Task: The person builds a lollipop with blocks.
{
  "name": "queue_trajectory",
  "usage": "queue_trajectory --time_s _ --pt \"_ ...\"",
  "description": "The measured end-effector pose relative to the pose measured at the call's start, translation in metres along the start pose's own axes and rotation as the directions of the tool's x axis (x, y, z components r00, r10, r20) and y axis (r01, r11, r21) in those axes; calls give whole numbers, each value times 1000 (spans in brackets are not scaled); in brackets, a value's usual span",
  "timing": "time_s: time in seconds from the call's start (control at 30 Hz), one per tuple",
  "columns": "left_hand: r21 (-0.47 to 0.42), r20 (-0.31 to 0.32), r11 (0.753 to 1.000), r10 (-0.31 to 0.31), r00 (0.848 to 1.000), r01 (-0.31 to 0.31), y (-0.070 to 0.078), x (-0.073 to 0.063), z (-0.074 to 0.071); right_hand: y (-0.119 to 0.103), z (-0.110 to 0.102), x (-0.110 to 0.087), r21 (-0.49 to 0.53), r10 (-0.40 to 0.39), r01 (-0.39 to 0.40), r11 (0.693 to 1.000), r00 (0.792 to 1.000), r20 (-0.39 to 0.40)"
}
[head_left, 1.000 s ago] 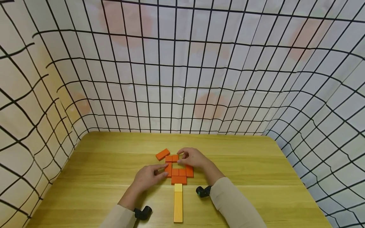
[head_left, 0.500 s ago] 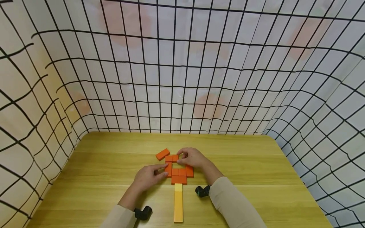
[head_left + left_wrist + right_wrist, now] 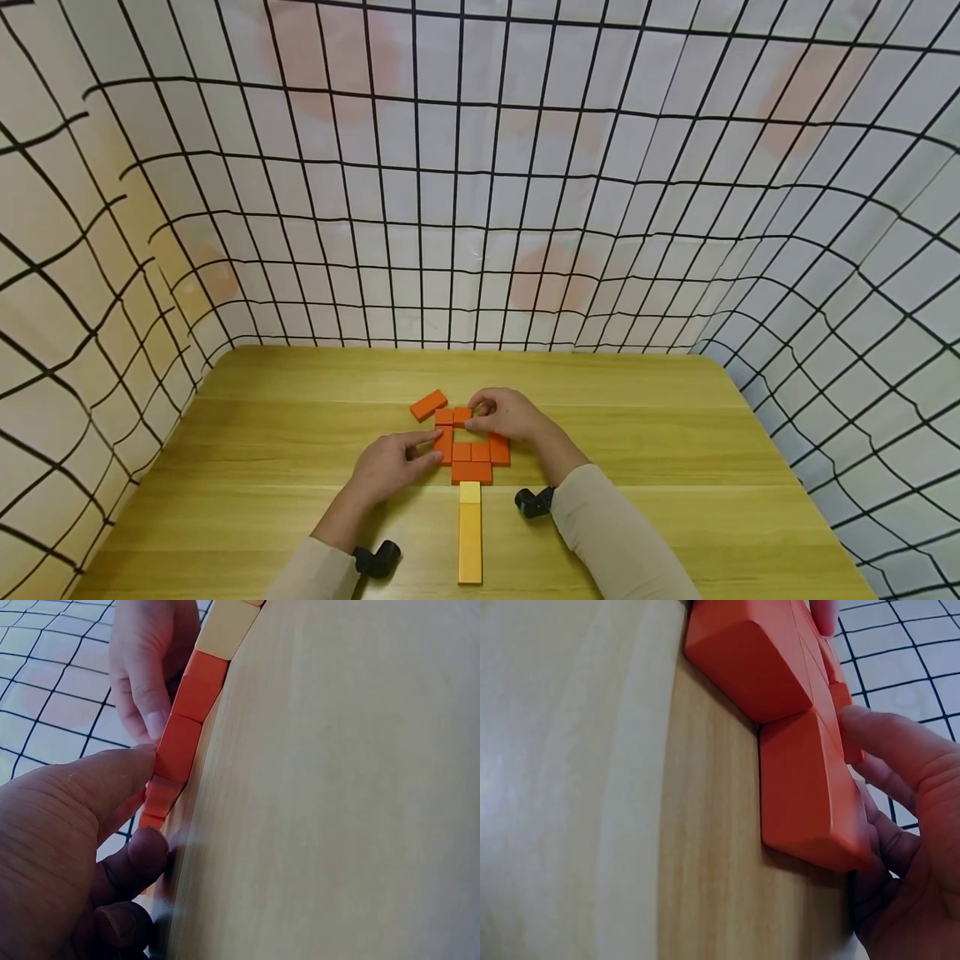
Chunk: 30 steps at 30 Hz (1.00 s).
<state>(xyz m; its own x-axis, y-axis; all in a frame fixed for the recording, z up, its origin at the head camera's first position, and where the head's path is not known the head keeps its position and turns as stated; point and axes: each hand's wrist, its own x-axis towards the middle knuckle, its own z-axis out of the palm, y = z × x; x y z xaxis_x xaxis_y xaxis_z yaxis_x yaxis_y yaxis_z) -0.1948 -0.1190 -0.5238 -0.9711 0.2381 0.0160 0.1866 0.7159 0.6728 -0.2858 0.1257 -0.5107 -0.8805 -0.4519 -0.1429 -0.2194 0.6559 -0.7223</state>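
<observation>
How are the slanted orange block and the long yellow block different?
The slanted orange block is much shorter than the long yellow block. The orange one lies at an angle; the yellow one points straight toward the bottom of the head view. Both lie on the wooden table.

Black grid lines (image 3: 498, 106) over a pale backdrop (image 3: 480, 62)
I see a faded pink patch (image 3: 347, 50) upper left, a wood-grained tabletop (image 3: 225, 467) across the bottom.
</observation>
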Motion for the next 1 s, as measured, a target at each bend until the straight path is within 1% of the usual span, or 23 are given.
queue_trajectory --time_s 0.2,0.6,0.87,1.0 --pt "0 6 1000 -2 1000 2 1 0 0 2 -2 -1 37 -9 8 999 1000 17" --pt "-3 -7 1000 -4 1000 4 -1 0 0 1 -8 -5 105 -50 40 994 994 99" --pt "6 -1 1000 -8 1000 8 -1 1 2 5 -6 -3 75 -61 52 996 990 124" --pt "11 5 1000 -17 1000 17 -1 1 1 7 -6 -2 64 -89 81 995 987 131"
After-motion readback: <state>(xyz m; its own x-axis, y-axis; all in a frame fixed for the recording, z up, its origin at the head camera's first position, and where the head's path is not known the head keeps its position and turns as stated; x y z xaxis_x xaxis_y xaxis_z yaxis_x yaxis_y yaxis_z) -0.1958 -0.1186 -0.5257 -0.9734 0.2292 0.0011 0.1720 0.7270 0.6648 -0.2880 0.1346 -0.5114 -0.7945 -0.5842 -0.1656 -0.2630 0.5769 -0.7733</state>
